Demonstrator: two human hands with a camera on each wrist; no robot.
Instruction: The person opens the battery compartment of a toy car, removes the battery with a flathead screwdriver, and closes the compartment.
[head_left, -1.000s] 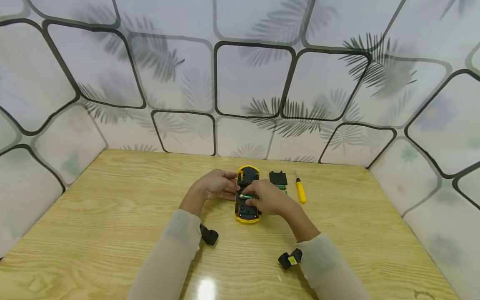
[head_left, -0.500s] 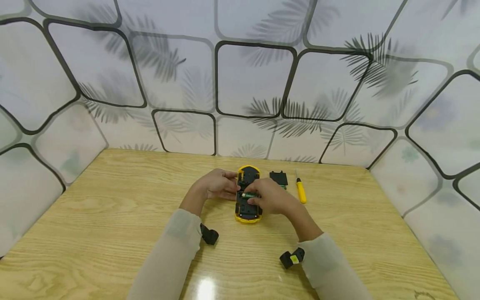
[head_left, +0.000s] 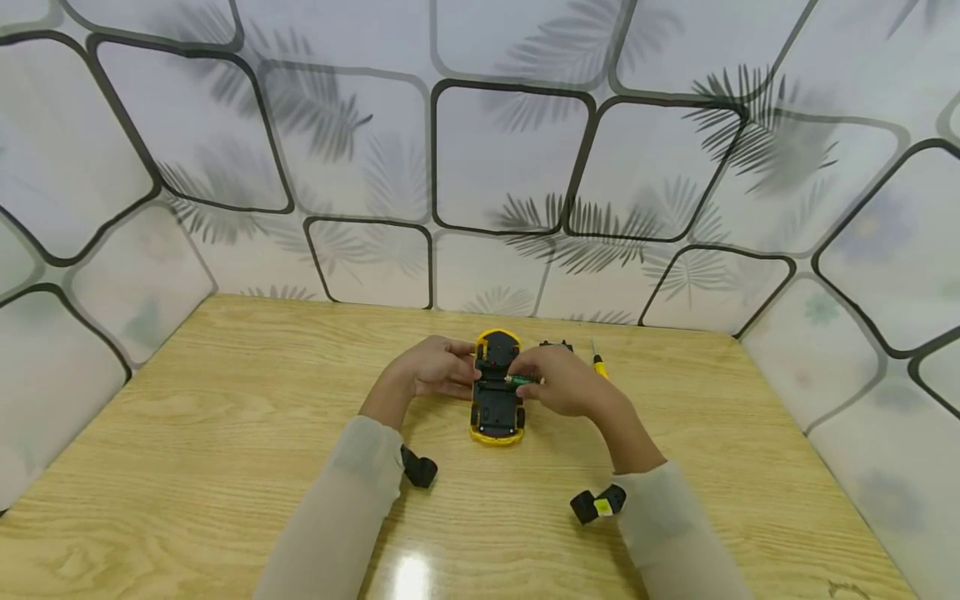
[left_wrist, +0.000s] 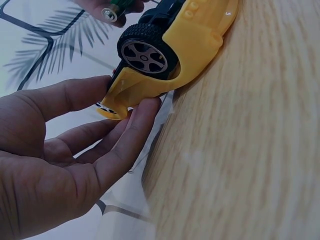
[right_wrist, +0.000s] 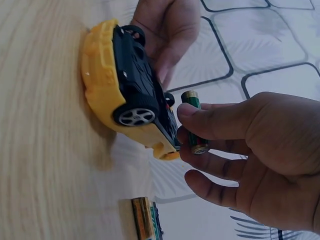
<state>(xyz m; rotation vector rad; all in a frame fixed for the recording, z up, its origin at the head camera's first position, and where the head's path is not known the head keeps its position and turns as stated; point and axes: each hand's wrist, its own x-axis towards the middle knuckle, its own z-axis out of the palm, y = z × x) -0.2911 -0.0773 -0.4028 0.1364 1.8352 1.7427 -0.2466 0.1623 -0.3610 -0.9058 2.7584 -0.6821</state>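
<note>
A yellow toy car lies upside down on the table, its black underside and wheels facing up. My left hand holds it by the left side; in the left wrist view the thumb is at the underside edge and the fingers are against the yellow body. Between thumb and fingers, my right hand pinches a green battery with gold-coloured ends. That battery is just over the car's right edge in the head view, and beside the underside in the right wrist view.
To the right of the car is a black cover, mostly hidden behind my right hand. A yellow-handled screwdriver lies farther right, partly covered. The right wrist view shows another battery on the table. A patterned wall rises behind.
My right hand has drawn the battery to the right, away from the middle of the car's underside, uncovering more of it. The left hand and the car stay put.
</note>
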